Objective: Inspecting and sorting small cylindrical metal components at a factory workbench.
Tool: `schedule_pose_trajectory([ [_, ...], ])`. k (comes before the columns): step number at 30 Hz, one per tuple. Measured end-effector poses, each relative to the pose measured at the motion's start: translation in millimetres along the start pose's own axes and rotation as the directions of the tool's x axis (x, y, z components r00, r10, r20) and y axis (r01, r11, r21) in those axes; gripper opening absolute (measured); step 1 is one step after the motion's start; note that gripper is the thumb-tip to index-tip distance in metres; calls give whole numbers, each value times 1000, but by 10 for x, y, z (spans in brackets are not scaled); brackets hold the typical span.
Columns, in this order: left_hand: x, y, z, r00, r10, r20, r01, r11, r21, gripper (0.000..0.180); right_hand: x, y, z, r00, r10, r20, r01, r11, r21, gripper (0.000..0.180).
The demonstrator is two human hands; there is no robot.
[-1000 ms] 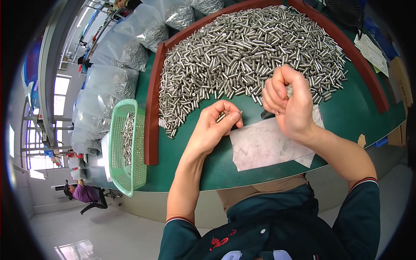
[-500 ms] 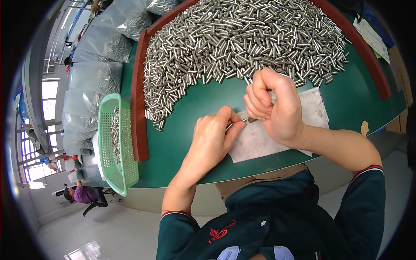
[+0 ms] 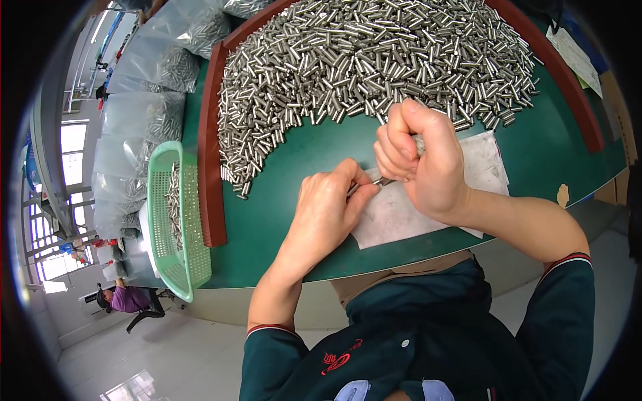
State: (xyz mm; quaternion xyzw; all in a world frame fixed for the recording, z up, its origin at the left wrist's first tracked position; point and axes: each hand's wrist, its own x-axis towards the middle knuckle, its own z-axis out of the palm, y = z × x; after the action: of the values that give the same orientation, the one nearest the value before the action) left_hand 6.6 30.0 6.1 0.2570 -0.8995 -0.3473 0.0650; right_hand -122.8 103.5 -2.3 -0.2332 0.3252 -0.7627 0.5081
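Both hands meet over the white sheet (image 3: 468, 174) on the green table (image 3: 287, 220), left hand (image 3: 328, 210) pinching one small metal pin (image 3: 364, 186) against the fisted right hand (image 3: 421, 160); steady alignment seems key here.

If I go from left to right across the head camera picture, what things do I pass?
Clear bags of metal pins → green basket → left hand → right hand → white cloth

Both hands, L (image 3: 328, 207) & R (image 3: 421, 160), pinch small metal pin (image 3: 374, 182) over white sheet (image 3: 481, 167).
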Motion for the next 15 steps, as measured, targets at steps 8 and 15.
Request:
schedule_pose_trajectory([
  [8,47,-28,4,1000,-15,22,17,997,-75,14,-22,66,66,994,-113,5,113,984,-134,38],
  [15,58,6,-25,1000,-13,18,14,997,-73,14,-4,97,83,989,-145,33,149,964,-219,34],
])
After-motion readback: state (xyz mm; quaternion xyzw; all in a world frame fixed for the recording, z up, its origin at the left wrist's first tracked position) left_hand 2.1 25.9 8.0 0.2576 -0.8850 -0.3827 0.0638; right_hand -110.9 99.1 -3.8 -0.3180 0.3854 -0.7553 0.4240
